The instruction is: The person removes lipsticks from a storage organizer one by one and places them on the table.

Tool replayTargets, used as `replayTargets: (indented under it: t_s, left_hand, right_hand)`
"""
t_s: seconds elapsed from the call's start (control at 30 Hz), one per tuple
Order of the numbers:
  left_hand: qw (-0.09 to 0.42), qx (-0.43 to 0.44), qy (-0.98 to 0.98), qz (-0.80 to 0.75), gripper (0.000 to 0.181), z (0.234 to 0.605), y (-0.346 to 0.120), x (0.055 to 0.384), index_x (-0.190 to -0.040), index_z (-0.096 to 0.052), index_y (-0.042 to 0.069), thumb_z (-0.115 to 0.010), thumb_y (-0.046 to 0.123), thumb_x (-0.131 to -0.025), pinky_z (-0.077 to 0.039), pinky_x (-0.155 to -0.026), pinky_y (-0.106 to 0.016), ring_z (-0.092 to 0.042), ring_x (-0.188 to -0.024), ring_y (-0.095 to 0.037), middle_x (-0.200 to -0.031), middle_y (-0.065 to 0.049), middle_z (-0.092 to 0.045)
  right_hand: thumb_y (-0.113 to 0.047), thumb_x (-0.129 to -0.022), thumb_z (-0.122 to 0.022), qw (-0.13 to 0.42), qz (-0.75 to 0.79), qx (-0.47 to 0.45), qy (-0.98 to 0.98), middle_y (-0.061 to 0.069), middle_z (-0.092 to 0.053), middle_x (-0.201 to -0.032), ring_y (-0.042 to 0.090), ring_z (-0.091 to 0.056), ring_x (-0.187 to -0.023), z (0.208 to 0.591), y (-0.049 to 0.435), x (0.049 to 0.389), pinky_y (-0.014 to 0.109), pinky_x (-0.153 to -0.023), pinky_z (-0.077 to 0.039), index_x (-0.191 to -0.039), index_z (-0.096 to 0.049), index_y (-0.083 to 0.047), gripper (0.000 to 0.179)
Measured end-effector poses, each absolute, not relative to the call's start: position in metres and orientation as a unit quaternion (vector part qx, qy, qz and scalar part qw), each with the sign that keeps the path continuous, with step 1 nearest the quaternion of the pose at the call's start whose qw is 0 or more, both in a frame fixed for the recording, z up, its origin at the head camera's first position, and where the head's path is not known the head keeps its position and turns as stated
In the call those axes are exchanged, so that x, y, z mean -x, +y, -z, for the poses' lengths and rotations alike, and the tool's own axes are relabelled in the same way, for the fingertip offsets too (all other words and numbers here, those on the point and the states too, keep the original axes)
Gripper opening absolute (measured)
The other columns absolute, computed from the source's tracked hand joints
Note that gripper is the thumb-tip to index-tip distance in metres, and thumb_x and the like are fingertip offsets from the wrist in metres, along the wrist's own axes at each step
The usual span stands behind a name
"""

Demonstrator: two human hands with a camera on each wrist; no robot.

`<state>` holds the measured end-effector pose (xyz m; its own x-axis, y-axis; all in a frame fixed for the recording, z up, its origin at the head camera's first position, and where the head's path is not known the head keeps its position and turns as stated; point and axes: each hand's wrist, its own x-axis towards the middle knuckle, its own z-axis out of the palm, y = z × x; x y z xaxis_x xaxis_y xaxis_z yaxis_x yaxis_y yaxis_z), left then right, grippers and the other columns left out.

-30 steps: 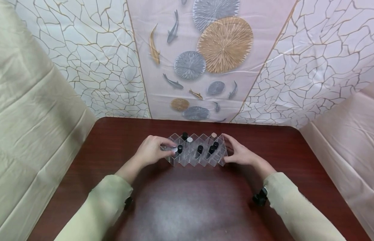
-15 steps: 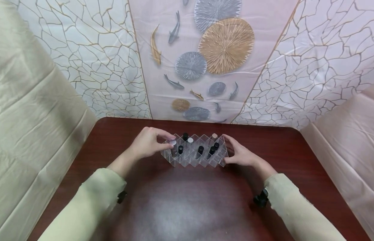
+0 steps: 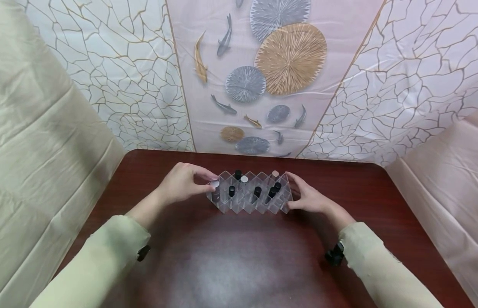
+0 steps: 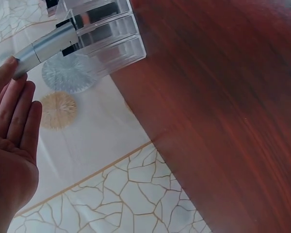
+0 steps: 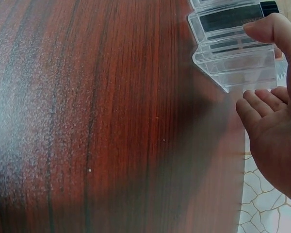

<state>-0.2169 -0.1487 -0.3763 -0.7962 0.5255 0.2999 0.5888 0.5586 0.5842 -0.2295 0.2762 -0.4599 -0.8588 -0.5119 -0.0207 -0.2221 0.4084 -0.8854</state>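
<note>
A clear lipstick organizer [image 3: 248, 203] with diamond-shaped compartments stands on the table, several tubes in it. My left hand [image 3: 181, 182] pinches a silver lipstick tube [image 4: 48, 44] near its top between thumb and fingers. The tube stands at the organizer's far left end, its lower part overlapping the compartments in the head view. In the left wrist view the remaining fingers stretch out below the tube. At the other end, my right hand [image 3: 308, 194] holds the organizer's side. Its thumb [image 5: 262, 29] lies over the clear wall, with the fingers [image 5: 262, 107] beside the end.
Black-capped tubes [image 3: 257, 192], a white-topped tube [image 3: 244, 179] and a pinkish-capped tube [image 3: 275, 174] stand in the organizer. Dark red wood tabletop [image 3: 223, 256] spreads in front. A patterned cloth [image 3: 246, 128] hangs behind the table, with pale cloth walls at both sides.
My left hand has carried the silver lipstick tube from beside the left black cap up and leftward to the organizer's left end. The right hand keeps its hold on the organizer.
</note>
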Motion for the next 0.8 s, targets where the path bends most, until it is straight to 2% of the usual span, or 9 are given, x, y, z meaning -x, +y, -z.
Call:
replayTargets:
  t_s: [0.37, 0.8]
  left_hand:
    - [0.04, 0.341, -0.878, 0.334, 0.025, 0.392, -0.158, 0.201, -0.111, -0.086, 0.013, -0.09, 0.017, -0.087, -0.06, -0.092, -0.042, -0.078, -0.104, -0.016, -0.104, 0.006, -0.083]
    - [0.025, 0.337, -0.88, 0.333, 0.023, 0.422, -0.167, 0.175, -0.109, -0.086, 0.014, -0.09, 0.016, -0.087, -0.061, -0.087, -0.035, -0.078, -0.099, -0.011, -0.102, 0.009, -0.082]
  right_hand:
    - [0.009, -0.085, -0.074, 0.142, 0.492, 0.225, 0.829, 0.037, -0.015, -0.17, 0.057, -0.024, -0.155, 0.46, 0.277, 0.23, 0.066, -0.123, -0.024, -0.165, -0.006, 0.01, 0.105]
    - [0.007, -0.086, -0.074, 0.145, 0.491, 0.22, 0.83, 0.036, -0.017, -0.17, 0.056, -0.025, -0.155, 0.46, 0.278, 0.23, 0.065, -0.123, -0.024, -0.166, -0.006, 0.009, 0.104]
